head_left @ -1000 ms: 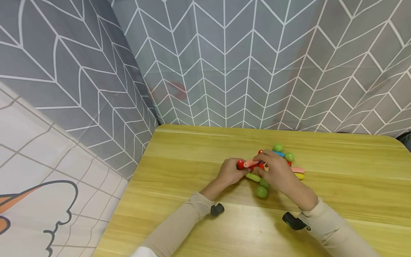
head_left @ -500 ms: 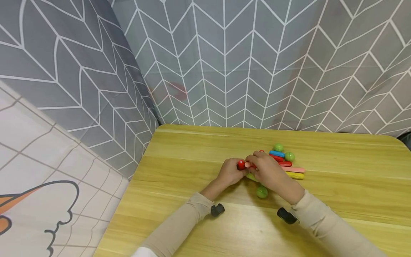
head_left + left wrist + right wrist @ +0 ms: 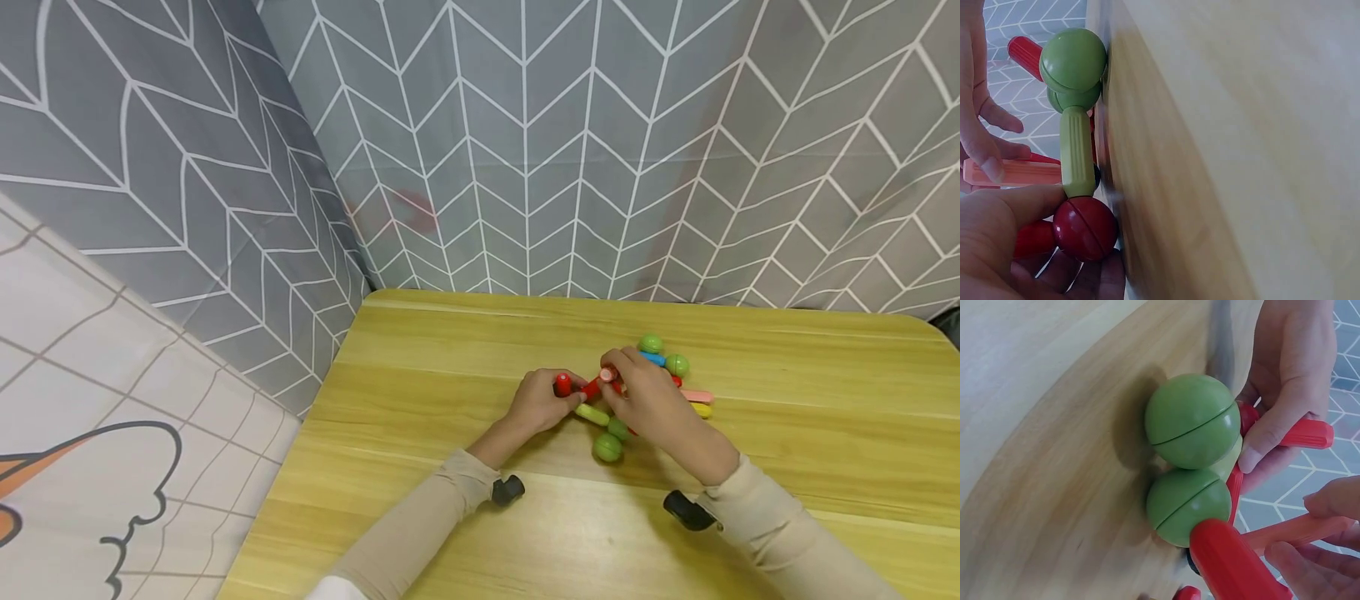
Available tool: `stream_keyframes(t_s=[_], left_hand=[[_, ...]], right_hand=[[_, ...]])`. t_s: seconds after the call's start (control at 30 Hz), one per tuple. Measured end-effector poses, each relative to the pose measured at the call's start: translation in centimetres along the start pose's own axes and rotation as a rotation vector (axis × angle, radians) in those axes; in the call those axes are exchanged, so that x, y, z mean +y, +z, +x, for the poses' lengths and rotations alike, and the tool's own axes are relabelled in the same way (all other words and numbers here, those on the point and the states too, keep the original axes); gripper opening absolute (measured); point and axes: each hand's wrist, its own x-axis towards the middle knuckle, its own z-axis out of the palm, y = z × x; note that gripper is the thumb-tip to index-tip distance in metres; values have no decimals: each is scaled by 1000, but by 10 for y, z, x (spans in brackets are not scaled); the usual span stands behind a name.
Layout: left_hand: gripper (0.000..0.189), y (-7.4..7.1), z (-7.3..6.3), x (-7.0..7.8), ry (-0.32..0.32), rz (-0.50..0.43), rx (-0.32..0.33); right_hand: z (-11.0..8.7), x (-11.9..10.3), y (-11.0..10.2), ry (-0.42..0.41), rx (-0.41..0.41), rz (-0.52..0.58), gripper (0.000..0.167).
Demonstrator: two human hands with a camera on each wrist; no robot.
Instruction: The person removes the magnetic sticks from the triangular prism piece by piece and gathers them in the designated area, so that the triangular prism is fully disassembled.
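My left hand (image 3: pixel 542 400) holds a glossy red ball (image 3: pixel 1085 229) of a magnetic stick-and-ball set low at the table, with a red stick (image 3: pixel 562 384) standing up from it. A yellow-green stick (image 3: pixel 1077 152) joins that ball to a green ball (image 3: pixel 1072 59); another green ball (image 3: pixel 1188 506) sits beside it. Between the thumb and fingers of my right hand (image 3: pixel 651 400) is a salmon-pink stick (image 3: pixel 1300 530), raised above the structure, its end facing up in the head view. A thick red stick (image 3: pixel 1235 562) rises close to the right wrist camera.
Loose pieces lie right of the structure, partly behind my right hand: a blue stick (image 3: pixel 652 359), green balls (image 3: pixel 677 365), a pink stick (image 3: pixel 699 397) and a yellow stick (image 3: pixel 702 410). The wooden table (image 3: pixel 450 350) meets a grey patterned curtain (image 3: pixel 480 167) at the back.
The right hand shifted left towards the left hand, then back right with the pink stick, which has turned from slanting leftward to end-up. The left hand stays in place.
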Motion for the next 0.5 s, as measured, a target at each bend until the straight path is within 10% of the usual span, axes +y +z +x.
stream_keyframes(t_s=[0.5], left_hand=[[18,0,-1,0,1,15,23]], right_hand=[[7,5,10,22,-39,-48,8]])
